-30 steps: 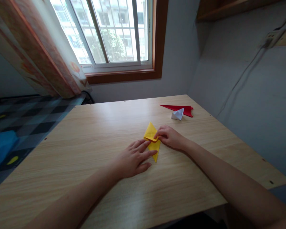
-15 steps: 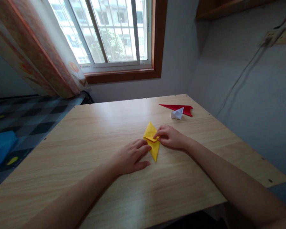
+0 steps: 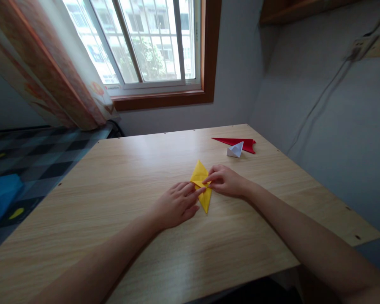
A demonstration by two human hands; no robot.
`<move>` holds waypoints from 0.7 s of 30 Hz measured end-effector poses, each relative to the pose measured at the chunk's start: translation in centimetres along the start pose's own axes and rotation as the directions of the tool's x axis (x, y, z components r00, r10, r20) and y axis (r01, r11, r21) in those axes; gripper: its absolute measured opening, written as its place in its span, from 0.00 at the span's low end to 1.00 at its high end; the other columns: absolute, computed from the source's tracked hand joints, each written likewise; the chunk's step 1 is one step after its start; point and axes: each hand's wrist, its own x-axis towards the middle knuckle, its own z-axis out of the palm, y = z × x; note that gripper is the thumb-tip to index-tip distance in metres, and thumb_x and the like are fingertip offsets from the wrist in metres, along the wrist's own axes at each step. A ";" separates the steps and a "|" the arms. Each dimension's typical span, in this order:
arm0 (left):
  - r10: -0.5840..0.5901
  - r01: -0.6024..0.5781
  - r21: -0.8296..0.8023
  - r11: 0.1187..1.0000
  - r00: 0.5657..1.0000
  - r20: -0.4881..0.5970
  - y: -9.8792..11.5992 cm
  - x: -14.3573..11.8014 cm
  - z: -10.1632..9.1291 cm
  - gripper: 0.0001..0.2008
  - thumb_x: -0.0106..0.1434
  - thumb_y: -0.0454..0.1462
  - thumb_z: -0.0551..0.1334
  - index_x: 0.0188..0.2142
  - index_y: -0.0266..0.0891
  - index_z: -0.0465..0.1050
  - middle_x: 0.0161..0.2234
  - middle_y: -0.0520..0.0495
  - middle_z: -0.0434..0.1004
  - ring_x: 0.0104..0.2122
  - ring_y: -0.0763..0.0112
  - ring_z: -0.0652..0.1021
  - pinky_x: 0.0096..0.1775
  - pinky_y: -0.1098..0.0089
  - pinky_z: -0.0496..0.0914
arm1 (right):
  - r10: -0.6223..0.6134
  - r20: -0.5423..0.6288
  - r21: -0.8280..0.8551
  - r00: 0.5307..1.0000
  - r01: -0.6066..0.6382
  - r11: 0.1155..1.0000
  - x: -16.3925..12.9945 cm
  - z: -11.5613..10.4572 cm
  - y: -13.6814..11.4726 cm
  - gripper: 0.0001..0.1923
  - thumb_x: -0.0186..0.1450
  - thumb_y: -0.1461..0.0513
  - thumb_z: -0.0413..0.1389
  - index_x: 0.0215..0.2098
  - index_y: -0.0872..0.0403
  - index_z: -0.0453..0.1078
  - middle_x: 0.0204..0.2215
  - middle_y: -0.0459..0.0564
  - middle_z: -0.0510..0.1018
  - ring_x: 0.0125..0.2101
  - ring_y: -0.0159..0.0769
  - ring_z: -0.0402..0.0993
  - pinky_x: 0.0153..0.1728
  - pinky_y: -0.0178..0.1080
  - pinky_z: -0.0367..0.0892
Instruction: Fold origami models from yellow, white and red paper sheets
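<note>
Mid-bench, the folded yellow paper lies flat. The left hand pins its near-left edge with flat fingers; the right hand pinches the folded flap. A slipping left finger could skew the crease.

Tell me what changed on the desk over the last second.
The left hand drew back off the lower point of the yellow folded paper, then slid forward again; its fingers now press the paper's middle beside the right hand. The right hand kept pinching the fold throughout. The red paper, white paper and table stayed put.
</note>
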 end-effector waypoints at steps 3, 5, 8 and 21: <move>0.004 -0.004 0.022 1.000 1.000 -0.011 0.0 0.0 0.1 0.21 0.69 0.42 0.52 0.60 0.42 0.64 0.49 0.41 0.71 0.52 0.58 0.70 0.57 0.55 0.63 | -0.005 -0.001 -0.007 1.000 0.005 1.000 0.0 0.0 -0.1 0.11 0.60 0.67 0.60 0.39 0.50 0.80 0.36 0.51 0.77 0.37 0.36 0.72 0.42 0.40 0.66; 0.003 -0.003 0.031 1.000 1.000 -0.016 0.0 0.0 0.1 0.21 0.69 0.42 0.52 0.59 0.41 0.65 0.49 0.41 0.71 0.51 0.58 0.70 0.57 0.55 0.63 | -0.008 -0.004 -0.011 1.000 0.008 1.000 0.0 0.0 -0.1 0.12 0.60 0.68 0.59 0.39 0.50 0.80 0.36 0.51 0.77 0.38 0.36 0.71 0.43 0.41 0.66; 0.012 -0.011 0.047 0.999 1.000 -0.023 0.0 0.0 0.1 0.21 0.70 0.42 0.52 0.60 0.41 0.65 0.49 0.41 0.71 0.52 0.58 0.70 0.58 0.55 0.62 | -0.008 -0.009 -0.018 1.000 0.008 1.000 0.0 0.1 -0.2 0.13 0.60 0.69 0.58 0.39 0.50 0.80 0.36 0.51 0.77 0.38 0.36 0.71 0.44 0.41 0.66; 0.011 0.003 0.154 0.988 0.996 -0.088 0.0 -0.5 0.7 0.21 0.68 0.41 0.54 0.59 0.42 0.67 0.60 0.39 0.63 0.60 0.51 0.62 0.60 0.50 0.60 | -0.021 0.016 -0.027 1.000 0.021 0.999 0.0 0.0 -0.3 0.14 0.60 0.70 0.57 0.40 0.51 0.80 0.36 0.52 0.77 0.38 0.36 0.71 0.43 0.40 0.66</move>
